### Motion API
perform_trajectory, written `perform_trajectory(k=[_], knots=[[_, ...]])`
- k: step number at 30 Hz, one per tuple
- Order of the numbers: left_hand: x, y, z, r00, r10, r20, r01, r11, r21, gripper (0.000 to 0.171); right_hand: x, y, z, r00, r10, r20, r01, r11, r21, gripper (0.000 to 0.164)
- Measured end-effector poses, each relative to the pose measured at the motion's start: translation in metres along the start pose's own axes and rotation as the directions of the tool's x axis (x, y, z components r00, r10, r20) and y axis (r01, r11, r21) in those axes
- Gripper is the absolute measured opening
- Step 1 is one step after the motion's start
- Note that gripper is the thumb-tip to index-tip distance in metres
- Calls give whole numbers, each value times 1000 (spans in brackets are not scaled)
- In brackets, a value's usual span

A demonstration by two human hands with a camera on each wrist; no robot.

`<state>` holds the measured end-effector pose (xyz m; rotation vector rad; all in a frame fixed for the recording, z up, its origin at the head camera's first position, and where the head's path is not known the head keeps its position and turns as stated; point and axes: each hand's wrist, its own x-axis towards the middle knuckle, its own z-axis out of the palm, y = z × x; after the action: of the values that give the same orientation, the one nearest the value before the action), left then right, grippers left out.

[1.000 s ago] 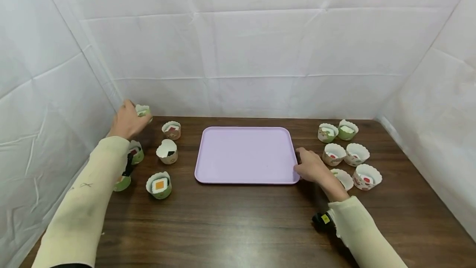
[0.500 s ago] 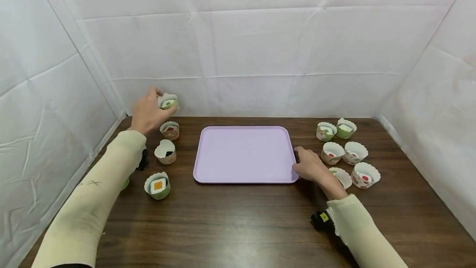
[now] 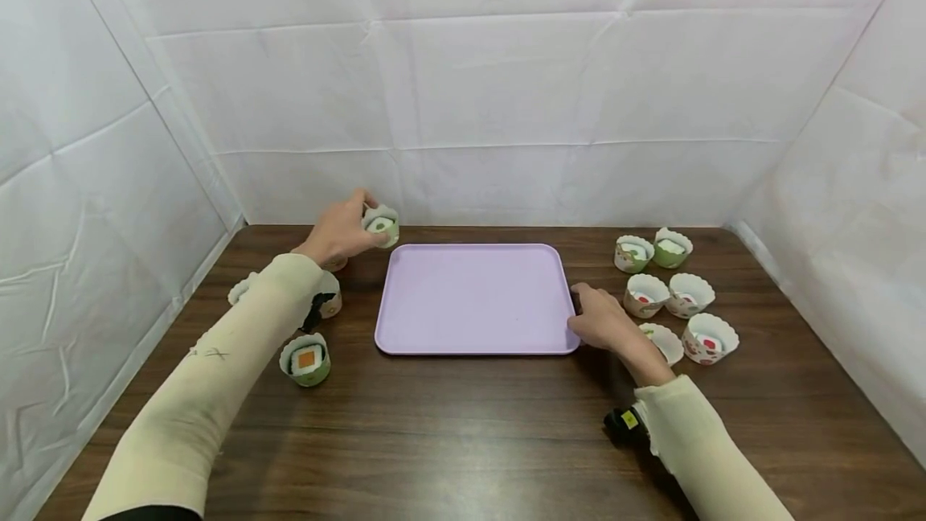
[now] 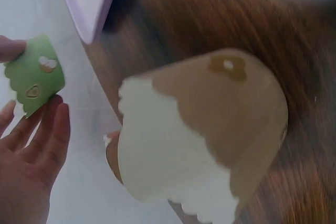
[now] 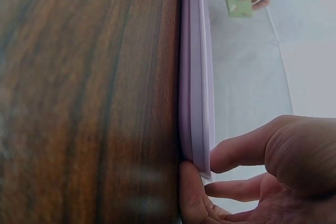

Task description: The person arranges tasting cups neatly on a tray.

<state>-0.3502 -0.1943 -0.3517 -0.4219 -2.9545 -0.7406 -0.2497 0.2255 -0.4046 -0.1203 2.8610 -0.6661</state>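
Observation:
My left hand [image 3: 336, 231] holds a green paper baking cup [image 3: 391, 233] above the tray's far left corner. Inside it sits a white sushi piece with a green centre. Seen from the left wrist, thumb and fingers grip this green cup [image 4: 39, 74] by its sides. My right hand [image 3: 600, 318] grips the right edge of a lilac tray [image 3: 473, 300] lying on the table. In the right wrist view, the thumb lies over the tray rim [image 5: 197, 87] and a finger is under it. Nothing lies on the tray.
Left of the tray stand a green cup with an orange-centred piece [image 3: 307, 360] and a white-and-brown cup [image 3: 331, 297]; my left arm hides others. Several filled cups, among them a red-dotted one [image 3: 710, 340], cluster at right. White sheets [image 3: 492, 87] wall the wooden table [image 3: 463, 441].
My left hand has lifted the green cup from the far left and carried it right, then lower, toward the tray's corner. My right hand has stayed at the tray edge.

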Motion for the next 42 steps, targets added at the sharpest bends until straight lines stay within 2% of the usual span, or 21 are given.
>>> perform_trajectory(k=[3,6,19,29,42], knots=[[1,5,6,998,-1,66,2,1000,-10,63,0,-1,0,1000,-2,-1,2,1000,-2,68],[2,8,11,995,12,98,-13,1000,6,62,0,-1,0,1000,-7,-4,7,1000,-5,67],[11,25,31,986,32,164,-42,997,58,61,0,-1,-1,1000,4,-10,-4,1000,-5,66],[8,21,36,985,-6,171,-7,997,74,60,1,-2,3,1000,-4,-13,4,1000,5,65],[7,17,39,985,-15,174,-5,993,115,66,-1,-3,4,999,-24,-28,24,1000,9,63]])
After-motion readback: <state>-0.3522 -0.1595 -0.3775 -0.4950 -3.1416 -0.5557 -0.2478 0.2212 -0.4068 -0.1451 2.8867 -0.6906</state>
